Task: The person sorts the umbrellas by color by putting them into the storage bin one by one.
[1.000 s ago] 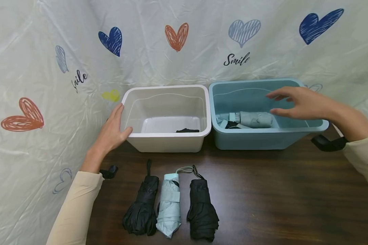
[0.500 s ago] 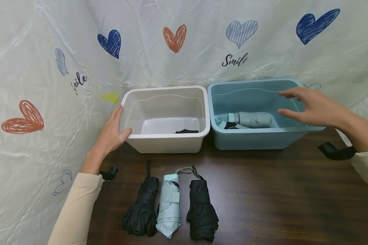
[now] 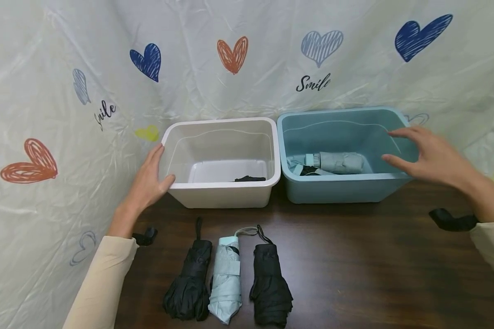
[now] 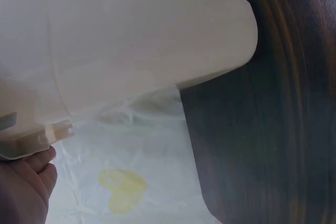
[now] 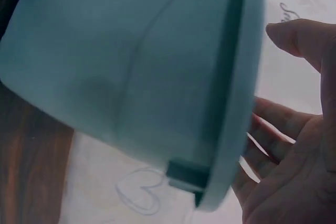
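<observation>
My left hand point(image 3: 148, 178) holds the left end of a white plastic bin point(image 3: 222, 185), its thumb over the rim near the front corner. Its fingertips show beneath the bin's rim in the left wrist view. To the right stands a blue plastic bin point(image 3: 337, 187). At that bin's right end is my right hand point(image 3: 432, 157), thumb and fingers spread, with nothing in its grasp. Inside the blue bin lies a folded light-blue umbrella point(image 3: 340, 162) beside smaller dark and pale pieces. A dark item point(image 3: 250, 178) shows low in the white bin, mostly hidden by its front wall.
Three folded umbrellas lie in front of the bins on the dark wooden table point(image 3: 366, 269): a black one point(image 3: 189, 283), a light-blue one point(image 3: 225, 283) and another black one point(image 3: 271, 285). Behind hangs a white sheet point(image 3: 267, 91) printed with hearts.
My right hand has moved rightward from over the blue bin to its right end. My left hand stays on the white bin. The head view has shifted slightly.
</observation>
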The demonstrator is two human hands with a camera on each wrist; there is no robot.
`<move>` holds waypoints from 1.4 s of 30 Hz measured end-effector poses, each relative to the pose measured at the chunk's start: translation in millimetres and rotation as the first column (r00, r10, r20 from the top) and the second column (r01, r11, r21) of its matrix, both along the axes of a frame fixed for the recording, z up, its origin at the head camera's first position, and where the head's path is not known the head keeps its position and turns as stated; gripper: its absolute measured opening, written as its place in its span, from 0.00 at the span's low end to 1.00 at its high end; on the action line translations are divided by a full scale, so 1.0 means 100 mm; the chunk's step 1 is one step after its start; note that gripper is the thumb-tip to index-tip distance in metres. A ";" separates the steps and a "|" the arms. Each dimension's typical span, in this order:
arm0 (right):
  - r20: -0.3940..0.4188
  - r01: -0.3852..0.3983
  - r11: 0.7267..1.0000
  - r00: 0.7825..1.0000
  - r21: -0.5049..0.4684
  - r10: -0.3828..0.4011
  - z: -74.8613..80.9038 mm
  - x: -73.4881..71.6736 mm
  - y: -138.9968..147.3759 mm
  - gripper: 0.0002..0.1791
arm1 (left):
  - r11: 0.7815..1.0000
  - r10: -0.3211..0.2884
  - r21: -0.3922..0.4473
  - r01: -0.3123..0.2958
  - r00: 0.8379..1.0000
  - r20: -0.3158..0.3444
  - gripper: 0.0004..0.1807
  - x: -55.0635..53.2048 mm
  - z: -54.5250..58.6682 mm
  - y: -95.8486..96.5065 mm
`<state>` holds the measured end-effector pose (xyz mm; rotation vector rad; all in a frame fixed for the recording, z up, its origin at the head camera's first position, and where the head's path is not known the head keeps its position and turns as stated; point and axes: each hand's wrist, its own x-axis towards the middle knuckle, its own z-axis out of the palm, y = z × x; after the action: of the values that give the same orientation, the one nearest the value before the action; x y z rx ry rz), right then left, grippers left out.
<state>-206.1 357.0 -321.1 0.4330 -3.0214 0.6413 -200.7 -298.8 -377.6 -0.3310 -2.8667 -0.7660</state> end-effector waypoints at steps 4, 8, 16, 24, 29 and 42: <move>0.008 0.046 0.999 0.999 -0.024 -0.045 -0.08 0.04 0.07 0.44 | 1.000 -0.009 0.020 0.009 1.000 -0.007 0.47 -0.02 0.00 0.01; 0.019 0.085 0.996 0.996 -0.032 -0.085 -0.16 0.07 0.13 0.48 | 1.000 -0.013 0.008 0.013 1.000 0.012 0.48 -0.04 0.03 0.01; 0.057 0.099 0.993 0.994 -0.062 -0.096 -0.29 0.10 0.16 0.53 | 0.999 0.037 -0.017 -0.038 0.999 -0.024 0.46 -0.01 0.02 0.02; 0.090 0.145 0.989 0.986 -0.035 -0.142 -0.29 0.12 0.15 0.58 | 0.996 0.077 -0.035 -0.077 0.997 0.001 0.47 0.01 0.05 0.03; 0.092 0.148 0.988 0.985 -0.038 -0.144 -0.30 0.14 0.14 0.59 | 0.997 0.078 -0.021 -0.077 0.997 0.017 0.48 0.01 0.04 0.01; 0.052 0.154 0.985 0.987 -0.074 -0.150 -0.36 0.19 0.20 0.55 | 0.991 0.054 0.125 -0.051 0.998 -0.020 0.44 0.12 0.01 -0.03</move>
<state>-186.8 377.1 -357.0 0.1845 -3.0208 0.7641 -188.3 -301.9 -377.1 -0.2460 -2.7776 -0.9197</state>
